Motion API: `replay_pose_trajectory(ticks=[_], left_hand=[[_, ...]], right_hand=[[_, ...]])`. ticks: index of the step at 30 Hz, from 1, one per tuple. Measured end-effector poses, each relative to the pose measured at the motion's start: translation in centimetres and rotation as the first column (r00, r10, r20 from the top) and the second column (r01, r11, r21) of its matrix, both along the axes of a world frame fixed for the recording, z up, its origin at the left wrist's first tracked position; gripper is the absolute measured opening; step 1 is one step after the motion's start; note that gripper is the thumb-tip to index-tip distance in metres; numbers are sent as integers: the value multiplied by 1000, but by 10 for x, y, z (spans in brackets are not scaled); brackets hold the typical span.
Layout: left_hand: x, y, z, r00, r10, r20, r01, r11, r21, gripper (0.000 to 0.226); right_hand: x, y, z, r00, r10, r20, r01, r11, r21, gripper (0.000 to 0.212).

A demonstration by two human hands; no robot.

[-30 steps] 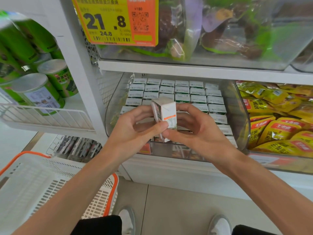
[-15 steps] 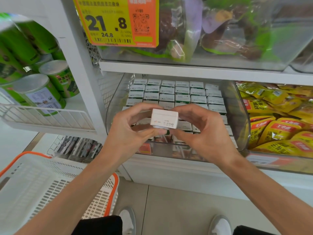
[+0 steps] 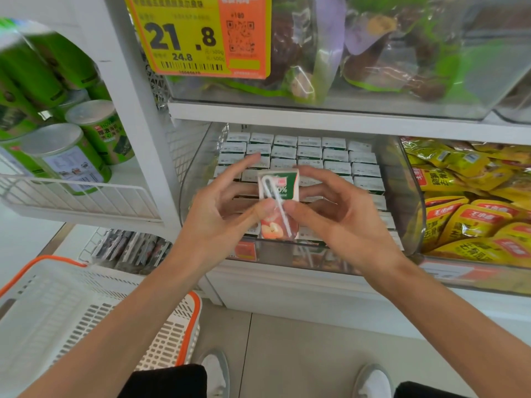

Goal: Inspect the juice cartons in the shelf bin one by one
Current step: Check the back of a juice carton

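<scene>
One white shelf [image 3: 287, 288] carries the clear shelf bin [image 3: 402, 202], and the juice cartons [image 3: 310, 152] stand inside it in tight rows, tops up. Just above the front rows, in front of the bin, the held carton [image 3: 283, 186] is upright with its apple-printed face toward the camera. Both hands have it: the left hand [image 3: 221, 214] and the right hand [image 3: 339, 216] each pinch it, thumbs meeting on the front face near its middle, other fingers reaching behind or spread loosely above. A wrapped straw [image 3: 271, 196] lies glued slantwise across that face.

This looks like the middle of checking one carton. To do it well, the thumbs should slide toward the edges so they stop covering the print and the straw. Light pressure is enough, since a soft carton dents easily. Each face, the seams and the corners deserve a turn toward the light, and the carton should go back into its own gap so none is checked twice.
</scene>
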State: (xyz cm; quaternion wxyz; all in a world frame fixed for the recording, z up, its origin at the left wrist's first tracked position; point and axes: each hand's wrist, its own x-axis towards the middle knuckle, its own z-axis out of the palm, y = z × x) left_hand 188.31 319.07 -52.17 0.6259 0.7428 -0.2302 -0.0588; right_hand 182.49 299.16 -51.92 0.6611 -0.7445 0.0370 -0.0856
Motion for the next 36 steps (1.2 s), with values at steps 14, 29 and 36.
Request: replay_pose_trajectory(ticks=[14,29,36], left_hand=[[-4,0,1,996,-88,-27,90,993,74,39],[2,0,-3,996,-42,-77,48,996,73,66],[3,2,-9,1000,20,17,-22,992,128,62]], right_hand=[[4,-1,11,932,52,-358,66,948,311,39],[5,2,3,997,17,-81,-12,998,59,42],[5,-3,-5,990,94,102,-63,959,-277,50]])
